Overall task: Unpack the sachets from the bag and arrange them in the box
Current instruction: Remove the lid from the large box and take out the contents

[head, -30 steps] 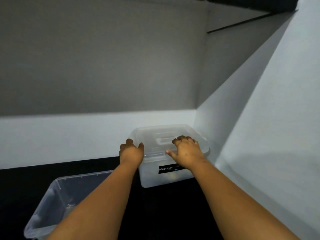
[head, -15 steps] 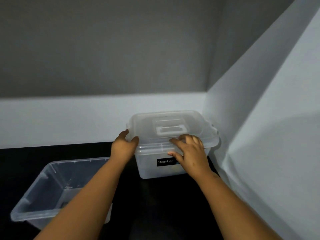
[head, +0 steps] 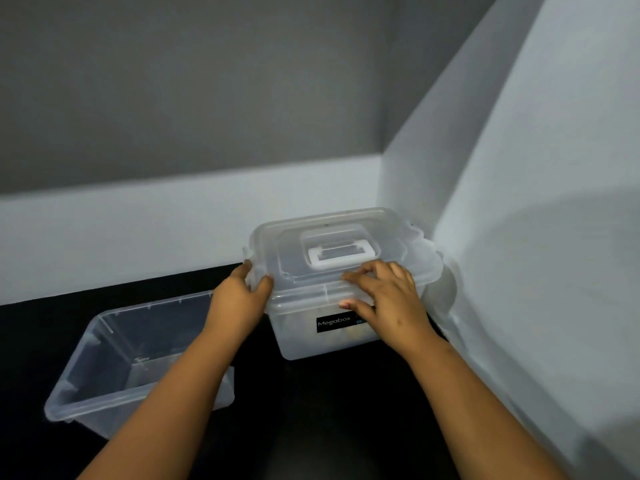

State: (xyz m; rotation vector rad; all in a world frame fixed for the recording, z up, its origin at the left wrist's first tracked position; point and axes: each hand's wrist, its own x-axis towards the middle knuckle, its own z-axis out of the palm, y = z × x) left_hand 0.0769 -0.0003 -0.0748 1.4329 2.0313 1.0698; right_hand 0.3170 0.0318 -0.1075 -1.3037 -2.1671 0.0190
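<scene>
A translucent plastic box (head: 304, 337) with a black "Megabox" label stands in the corner on the dark table. Its lid (head: 346, 237), with a white handle, is on. My left hand (head: 239, 296) grips the lid's left edge, thumb on top and fingers round the side latch. My right hand (head: 388, 299) lies over the lid's front edge, fingers on top and thumb under the rim. Dim brownish contents show through the front wall. No bag or sachet is plainly visible.
An open, lidless clear tub (head: 86, 382) sits at the front left, partly behind my left forearm. Pale walls (head: 519, 271) close in right behind the box and along the right side. The dark table top (head: 329, 410) stretches toward me.
The view has tilted down and come closer. My right hand slid from the lid's top to its front edge, thumb under the rim. My left hand stays at the left edge.
</scene>
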